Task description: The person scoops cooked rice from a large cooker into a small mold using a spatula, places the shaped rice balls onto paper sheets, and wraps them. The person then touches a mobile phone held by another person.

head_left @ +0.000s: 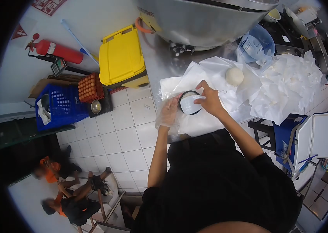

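You worked in bright, soft light, with glare on the steel vessel (199, 23) and white sheets (284, 85) nearly washed out; your lens bowed the floor tiles (129, 136), darkness ringed the edges, and a person's head (48, 206) was blurred.

This looks like a commercial kitchen rather than a home one — a bulky steel cooker (206, 21) with a control knob stands on a metal desk (166, 64), near a blue colander (255, 44). Around it are a tray of eggs (89, 87), a lidded yellow bin (122, 58), a red fire extinguisher (63, 52) and white floor tiles (127, 138).
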Action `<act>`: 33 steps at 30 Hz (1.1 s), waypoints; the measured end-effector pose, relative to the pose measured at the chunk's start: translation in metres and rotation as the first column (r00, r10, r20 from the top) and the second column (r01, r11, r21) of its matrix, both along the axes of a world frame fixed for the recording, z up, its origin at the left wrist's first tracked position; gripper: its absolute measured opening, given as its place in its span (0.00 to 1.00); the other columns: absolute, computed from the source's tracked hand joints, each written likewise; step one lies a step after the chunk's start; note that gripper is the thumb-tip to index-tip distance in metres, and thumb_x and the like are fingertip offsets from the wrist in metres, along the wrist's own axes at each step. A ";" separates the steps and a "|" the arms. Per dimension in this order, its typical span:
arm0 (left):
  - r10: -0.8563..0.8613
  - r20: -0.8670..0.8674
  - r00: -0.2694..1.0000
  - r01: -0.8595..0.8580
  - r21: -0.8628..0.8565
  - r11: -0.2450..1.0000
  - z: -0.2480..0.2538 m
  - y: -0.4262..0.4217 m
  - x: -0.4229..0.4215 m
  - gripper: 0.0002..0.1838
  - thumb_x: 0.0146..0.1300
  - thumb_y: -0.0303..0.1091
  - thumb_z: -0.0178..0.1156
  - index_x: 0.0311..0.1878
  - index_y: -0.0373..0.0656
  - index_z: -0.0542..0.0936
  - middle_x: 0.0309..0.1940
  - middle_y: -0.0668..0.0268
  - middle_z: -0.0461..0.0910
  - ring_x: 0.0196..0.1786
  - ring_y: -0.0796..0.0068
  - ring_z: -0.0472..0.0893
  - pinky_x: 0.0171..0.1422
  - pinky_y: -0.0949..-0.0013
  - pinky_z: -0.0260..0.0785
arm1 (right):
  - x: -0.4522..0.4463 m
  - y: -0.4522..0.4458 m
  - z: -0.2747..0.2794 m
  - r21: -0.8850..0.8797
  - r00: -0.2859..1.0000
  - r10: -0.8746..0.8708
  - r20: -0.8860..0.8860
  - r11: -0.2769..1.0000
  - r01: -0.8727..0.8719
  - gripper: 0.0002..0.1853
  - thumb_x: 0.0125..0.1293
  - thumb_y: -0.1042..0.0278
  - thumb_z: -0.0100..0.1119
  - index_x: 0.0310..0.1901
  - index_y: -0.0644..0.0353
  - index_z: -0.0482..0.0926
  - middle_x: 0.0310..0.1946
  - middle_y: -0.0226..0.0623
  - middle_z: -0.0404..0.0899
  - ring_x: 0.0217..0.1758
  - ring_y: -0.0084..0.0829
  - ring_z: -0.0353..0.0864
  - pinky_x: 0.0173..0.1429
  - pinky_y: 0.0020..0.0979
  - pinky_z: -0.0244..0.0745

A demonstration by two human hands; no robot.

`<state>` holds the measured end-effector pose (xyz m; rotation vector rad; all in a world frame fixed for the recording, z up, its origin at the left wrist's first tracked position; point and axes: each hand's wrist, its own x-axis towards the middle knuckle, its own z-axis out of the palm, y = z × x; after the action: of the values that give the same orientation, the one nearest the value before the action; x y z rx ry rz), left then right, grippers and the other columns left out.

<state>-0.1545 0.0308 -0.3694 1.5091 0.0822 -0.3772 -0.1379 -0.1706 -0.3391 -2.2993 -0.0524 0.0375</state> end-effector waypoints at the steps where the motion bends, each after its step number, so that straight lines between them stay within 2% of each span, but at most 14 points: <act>1: 0.006 -0.008 1.000 -0.006 0.013 1.000 0.005 -0.002 0.002 0.20 0.77 0.42 0.47 0.60 0.41 0.80 0.50 0.71 0.81 0.50 0.83 0.74 0.59 0.77 0.65 | 0.002 0.003 -0.004 -0.013 0.998 -0.010 0.055 1.000 0.011 0.29 0.44 0.75 0.76 0.48 0.53 0.70 0.23 0.38 0.77 0.31 0.40 0.81 0.41 0.39 0.72; 4: -0.004 -0.019 1.000 0.006 0.068 0.998 0.011 -0.003 0.003 0.20 0.77 0.40 0.49 0.60 0.38 0.79 0.51 0.68 0.81 0.51 0.82 0.75 0.61 0.75 0.65 | 0.005 0.010 -0.011 -0.146 0.987 0.008 0.160 0.989 0.015 0.30 0.45 0.74 0.77 0.48 0.52 0.69 0.25 0.40 0.77 0.32 0.43 0.81 0.42 0.41 0.70; 7: -0.068 0.028 0.997 0.065 0.086 0.994 0.005 0.006 0.002 0.22 0.74 0.39 0.54 0.66 0.38 0.73 0.58 0.63 0.77 0.57 0.76 0.74 0.63 0.72 0.65 | 0.009 0.000 -0.001 -0.090 0.995 0.083 0.055 0.993 -0.078 0.30 0.45 0.71 0.78 0.49 0.53 0.70 0.26 0.38 0.77 0.32 0.39 0.80 0.38 0.39 0.70; 10: -0.103 0.125 0.987 0.100 0.029 0.995 -0.006 0.013 -0.006 0.38 0.63 0.37 0.67 0.73 0.39 0.61 0.67 0.59 0.70 0.64 0.67 0.71 0.67 0.66 0.65 | 0.020 -0.024 0.023 0.095 0.973 0.091 -0.213 0.993 -0.072 0.32 0.45 0.69 0.79 0.51 0.53 0.70 0.25 0.35 0.75 0.30 0.34 0.79 0.36 0.35 0.70; 12: -0.133 0.183 0.974 0.122 0.073 0.990 -0.009 0.006 -0.015 0.55 0.52 0.37 0.77 0.76 0.39 0.51 0.70 0.55 0.65 0.69 0.60 0.68 0.70 0.61 0.63 | 0.028 -0.038 0.024 0.094 0.978 0.116 -0.173 0.990 -0.101 0.33 0.44 0.67 0.80 0.51 0.53 0.70 0.24 0.34 0.74 0.29 0.32 0.77 0.36 0.33 0.70; 13: -0.088 0.298 0.950 0.066 0.084 0.994 -0.011 -0.001 -0.018 0.59 0.47 0.37 0.79 0.76 0.38 0.49 0.69 0.54 0.65 0.69 0.59 0.68 0.70 0.60 0.63 | 0.032 -0.040 0.026 0.094 0.980 0.127 -0.152 0.989 -0.114 0.34 0.43 0.67 0.81 0.52 0.53 0.70 0.23 0.33 0.74 0.28 0.31 0.77 0.35 0.32 0.71; 14: -0.044 0.413 0.910 0.008 0.089 0.996 -0.013 -0.013 -0.020 0.64 0.42 0.37 0.82 0.76 0.38 0.47 0.69 0.53 0.65 0.69 0.58 0.68 0.70 0.59 0.63 | 0.037 -0.041 0.026 0.095 0.953 0.132 -0.272 0.989 -0.109 0.37 0.40 0.67 0.82 0.52 0.53 0.70 0.24 0.35 0.75 0.29 0.33 0.78 0.37 0.33 0.72; 15: -0.002 0.522 0.853 -0.050 0.085 0.995 -0.014 -0.023 -0.021 0.69 0.37 0.37 0.84 0.76 0.37 0.45 0.68 0.52 0.65 0.69 0.57 0.67 0.70 0.57 0.63 | 0.040 -0.037 0.022 0.066 0.943 0.163 -0.289 0.986 -0.150 0.37 0.39 0.67 0.82 0.52 0.53 0.69 0.24 0.36 0.76 0.30 0.34 0.79 0.37 0.34 0.73; 17: 0.078 0.476 0.876 -0.103 0.028 0.994 -0.011 -0.035 -0.024 0.70 0.35 0.40 0.85 0.76 0.36 0.45 0.65 0.49 0.66 0.67 0.56 0.69 0.70 0.56 0.65 | 0.047 -0.028 0.005 0.009 0.920 0.220 -0.324 0.973 -0.229 0.38 0.37 0.67 0.82 0.52 0.53 0.69 0.25 0.37 0.77 0.32 0.36 0.81 0.38 0.36 0.73; 18: 0.117 0.449 0.886 -0.130 -0.001 0.991 -0.011 -0.037 -0.024 0.71 0.34 0.42 0.85 0.76 0.36 0.46 0.64 0.47 0.66 0.66 0.56 0.70 0.70 0.55 0.65 | 0.048 -0.019 0.002 -0.088 0.923 0.182 -0.339 0.971 -0.224 0.38 0.36 0.66 0.83 0.50 0.52 0.69 0.28 0.39 0.80 0.36 0.42 0.83 0.43 0.41 0.72; 21: 0.145 0.441 0.886 -0.141 -0.042 0.989 -0.032 -0.039 -0.018 0.70 0.33 0.42 0.86 0.75 0.37 0.47 0.63 0.48 0.67 0.65 0.55 0.70 0.70 0.55 0.65 | 0.053 -0.002 -0.004 -0.214 0.928 0.187 -0.324 0.940 -0.264 0.36 0.35 0.66 0.83 0.47 0.51 0.69 0.34 0.41 0.81 0.43 0.45 0.83 0.50 0.45 0.67; 24: 0.127 0.470 0.873 -0.193 0.096 0.976 -0.034 -0.038 -0.017 0.70 0.32 0.48 0.85 0.74 0.34 0.49 0.60 0.55 0.74 0.63 0.58 0.72 0.69 0.58 0.62 | 0.053 0.011 -0.001 -0.295 0.915 0.226 -0.334 0.897 -0.330 0.34 0.37 0.67 0.82 0.45 0.49 0.68 0.39 0.41 0.80 0.50 0.45 0.80 0.54 0.47 0.62; 30: 0.068 0.492 0.868 -0.182 0.187 0.965 -0.026 -0.035 -0.015 0.69 0.31 0.43 0.86 0.74 0.36 0.50 0.60 0.52 0.72 0.62 0.57 0.72 0.69 0.58 0.64 | 0.053 0.028 0.003 -0.418 0.920 0.283 -0.272 0.826 -0.378 0.32 0.41 0.69 0.80 0.46 0.48 0.68 0.40 0.39 0.77 0.50 0.46 0.78 0.54 0.48 0.61; 33: 0.017 0.497 0.868 -0.244 0.397 0.885 -0.022 -0.036 -0.018 0.68 0.29 0.43 0.85 0.74 0.36 0.53 0.59 0.53 0.72 0.61 0.56 0.73 0.68 0.57 0.65 | 0.056 0.031 0.005 -0.450 0.901 0.273 -0.336 0.794 -0.408 0.34 0.42 0.69 0.79 0.49 0.47 0.67 0.43 0.40 0.78 0.53 0.47 0.78 0.55 0.49 0.61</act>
<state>-0.1727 -0.0053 -0.3913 2.0074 -0.1312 0.1592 -0.0815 -0.1400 -0.3341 -2.7670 -0.3716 0.6074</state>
